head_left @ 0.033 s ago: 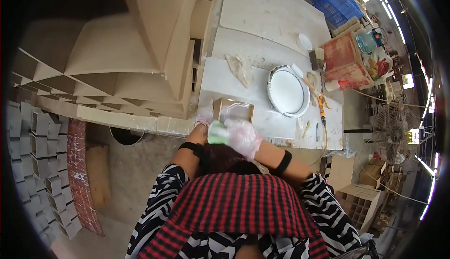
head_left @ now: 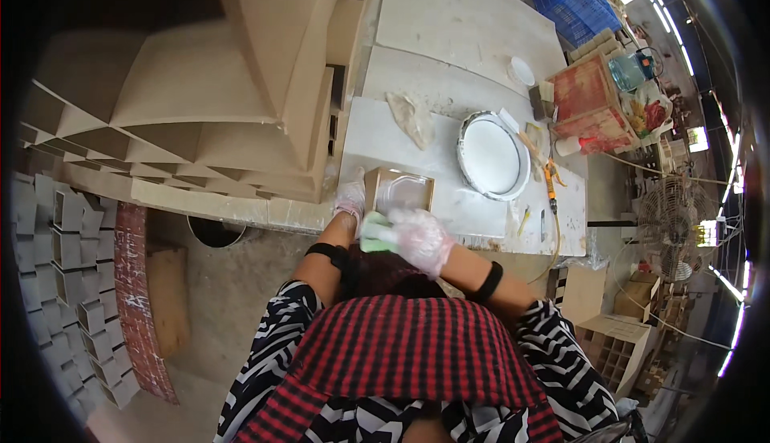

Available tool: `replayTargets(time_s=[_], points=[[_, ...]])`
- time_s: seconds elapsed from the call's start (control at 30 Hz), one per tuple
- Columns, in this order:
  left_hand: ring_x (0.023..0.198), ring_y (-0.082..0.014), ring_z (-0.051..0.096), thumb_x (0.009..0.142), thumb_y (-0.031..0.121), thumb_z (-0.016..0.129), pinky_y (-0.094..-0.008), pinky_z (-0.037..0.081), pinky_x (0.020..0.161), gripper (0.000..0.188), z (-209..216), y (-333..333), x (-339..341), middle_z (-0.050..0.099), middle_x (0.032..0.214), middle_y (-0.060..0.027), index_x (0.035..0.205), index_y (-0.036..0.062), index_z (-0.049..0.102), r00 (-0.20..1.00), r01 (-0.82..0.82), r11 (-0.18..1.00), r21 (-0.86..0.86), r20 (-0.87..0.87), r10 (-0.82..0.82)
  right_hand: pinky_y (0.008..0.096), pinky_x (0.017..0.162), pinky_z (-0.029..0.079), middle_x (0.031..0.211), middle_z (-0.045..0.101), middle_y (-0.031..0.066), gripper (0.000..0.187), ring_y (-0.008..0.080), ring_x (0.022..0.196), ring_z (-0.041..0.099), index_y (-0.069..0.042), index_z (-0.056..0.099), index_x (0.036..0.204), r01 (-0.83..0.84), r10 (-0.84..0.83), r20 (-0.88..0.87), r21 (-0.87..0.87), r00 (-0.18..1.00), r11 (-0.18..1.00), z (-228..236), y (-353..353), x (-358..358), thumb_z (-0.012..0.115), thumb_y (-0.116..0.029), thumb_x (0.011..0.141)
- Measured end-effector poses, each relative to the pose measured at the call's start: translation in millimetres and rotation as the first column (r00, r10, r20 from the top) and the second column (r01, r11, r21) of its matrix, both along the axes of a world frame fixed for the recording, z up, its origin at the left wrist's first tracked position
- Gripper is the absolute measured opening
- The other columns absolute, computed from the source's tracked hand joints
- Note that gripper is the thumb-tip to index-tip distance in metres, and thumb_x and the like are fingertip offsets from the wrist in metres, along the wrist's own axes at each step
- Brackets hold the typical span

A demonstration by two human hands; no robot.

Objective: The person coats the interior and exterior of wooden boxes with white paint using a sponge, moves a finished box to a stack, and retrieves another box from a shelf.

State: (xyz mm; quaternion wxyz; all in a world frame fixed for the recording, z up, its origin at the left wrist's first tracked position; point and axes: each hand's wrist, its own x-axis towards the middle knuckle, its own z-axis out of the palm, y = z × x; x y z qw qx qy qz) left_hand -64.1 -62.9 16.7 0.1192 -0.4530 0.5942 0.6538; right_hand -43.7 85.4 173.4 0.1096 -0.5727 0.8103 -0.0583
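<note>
A small open wooden box (head_left: 400, 190) sits near the front edge of a white worktable (head_left: 449, 66). My left hand (head_left: 350, 199), in a clear plastic glove, rests against the box's left side. My right hand (head_left: 420, 239), also gloved, is closed on a light green sponge (head_left: 371, 233) just in front of the box, at the table's edge. Black bands circle both wrists.
A round metal basin of white liquid (head_left: 491, 156) stands to the right of the box, with small tools beside it. Large fibreboard panels (head_left: 200, 114) are stacked on the left. A red wooden box (head_left: 589, 102), a blue crate (head_left: 579, 4) and a fan (head_left: 670, 218) are on the right.
</note>
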Motion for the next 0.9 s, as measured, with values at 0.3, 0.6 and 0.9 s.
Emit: replayTargets(time_s=[0.3, 0.6, 0.9], points=[[0.111, -0.0331, 0.053, 0.082, 0.058, 0.046, -0.0379, 0.041, 0.091, 0.070, -47.6, -1.7, -6.4, 0.057, 0.115, -0.0226, 0.109, -0.0051, 0.058, 1.000, -0.001, 0.999, -0.052, 0.025, 0.002, 0.0408, 0.067, 0.048, 0.091, 0.056, 0.0092, 0.039, 0.0272, 0.079, 0.058, -0.029, 0.054, 0.113, 0.195, -0.195, -0.021, -0.004, 0.981, 0.981, -1.0, 70.2, -11.9, 0.053, -0.012, 0.079], [0.082, -0.0281, 0.060, 0.083, 0.059, 0.047, -0.0386, 0.045, 0.076, 0.070, -40.3, 6.4, -1.1, 0.063, 0.094, -0.0189, 0.103, -0.0069, 0.061, 0.993, -0.085, 0.976, -0.200, -0.094, 0.067, 0.0381, 0.064, 0.050, 0.082, 0.056, 0.0097, 0.046, 0.0284, 0.074, 0.060, -0.031, 0.055, 0.113, 0.247, -0.249, 0.020, 0.057, 0.968, 0.967, -21.8, 73.7, -19.5, 0.059, -0.011, 0.071], [0.082, -0.0243, 0.057, 0.084, 0.048, 0.052, -0.0332, 0.045, 0.074, 0.058, -140.9, -3.5, -1.8, 0.062, 0.091, -0.0161, 0.100, -0.0076, 0.061, 0.991, 0.045, 0.996, -0.076, -0.126, -0.054, 0.0415, 0.064, 0.050, 0.086, 0.059, 0.0108, 0.041, 0.0294, 0.079, 0.061, -0.030, 0.057, 0.110, 0.085, -0.077, -0.102, 0.075, 0.992, 0.994, -5.0, -31.0, -78.8, 0.060, -0.017, 0.071]])
